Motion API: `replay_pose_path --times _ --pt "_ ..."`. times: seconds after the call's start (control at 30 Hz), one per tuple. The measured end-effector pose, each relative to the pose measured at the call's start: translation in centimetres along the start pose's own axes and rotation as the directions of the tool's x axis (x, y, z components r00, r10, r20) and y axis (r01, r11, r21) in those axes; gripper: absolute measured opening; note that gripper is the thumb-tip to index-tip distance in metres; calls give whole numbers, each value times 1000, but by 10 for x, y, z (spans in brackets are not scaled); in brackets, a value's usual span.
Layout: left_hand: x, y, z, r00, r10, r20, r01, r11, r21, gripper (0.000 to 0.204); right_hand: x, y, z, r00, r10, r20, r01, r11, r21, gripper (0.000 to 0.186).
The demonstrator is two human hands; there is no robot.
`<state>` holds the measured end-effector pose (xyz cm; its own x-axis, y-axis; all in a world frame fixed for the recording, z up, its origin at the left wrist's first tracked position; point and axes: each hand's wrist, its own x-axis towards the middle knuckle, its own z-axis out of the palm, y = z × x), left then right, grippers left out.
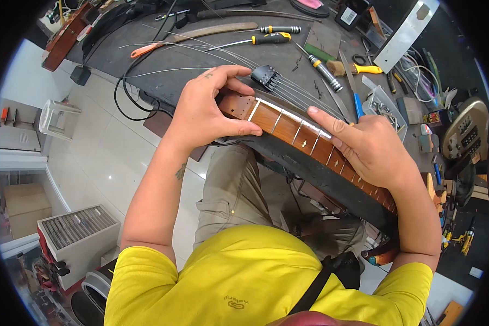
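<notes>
A wooden guitar neck (280,120) with metal frets and pale inlays slants from the middle toward the lower right, a dark edge along its near side. My left hand (204,103) is closed round its headless end, thumb on the near side and fingers on the far side. Over the fretboard, my right hand (372,146) grips the neck, its index finger stretched along the far edge and its thumb on the frets. Its other fingers are mostly hidden. Just beyond the neck lies a black string clamp (265,76) with several strings (296,93) running from it.
On the dark workbench (212,61) lie a yellow-black screwdriver (271,38), a silver-black driver (326,73), a brush (358,68) and a blue-handled tool (358,106). A parts box (386,108) sits at right, near a guitar body (464,127). Loose string ends (187,46) trail leftward.
</notes>
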<state>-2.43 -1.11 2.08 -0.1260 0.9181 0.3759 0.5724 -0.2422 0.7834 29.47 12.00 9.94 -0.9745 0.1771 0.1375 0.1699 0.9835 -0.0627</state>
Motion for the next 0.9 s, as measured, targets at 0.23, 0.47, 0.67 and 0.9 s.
replay_pose_path --times 0.23,0.47,0.67,0.9 --pt "-3 1 0 1000 -1 -11 1 1000 16 103 2 -6 2 1000 -6 5 6 1000 -27 81" --pt "-3 1 -1 1000 -3 -10 3 1000 29 103 1 -8 -2 999 12 38 -11 1000 -27 60" --pt "-3 1 -1 1000 1 -4 -1 1000 25 104 -1 -9 -4 999 10 38 -10 1000 -14 63" --pt "-3 2 -1 1000 -3 -6 4 1000 17 103 -2 -9 -8 998 7 57 -6 1000 -24 66"
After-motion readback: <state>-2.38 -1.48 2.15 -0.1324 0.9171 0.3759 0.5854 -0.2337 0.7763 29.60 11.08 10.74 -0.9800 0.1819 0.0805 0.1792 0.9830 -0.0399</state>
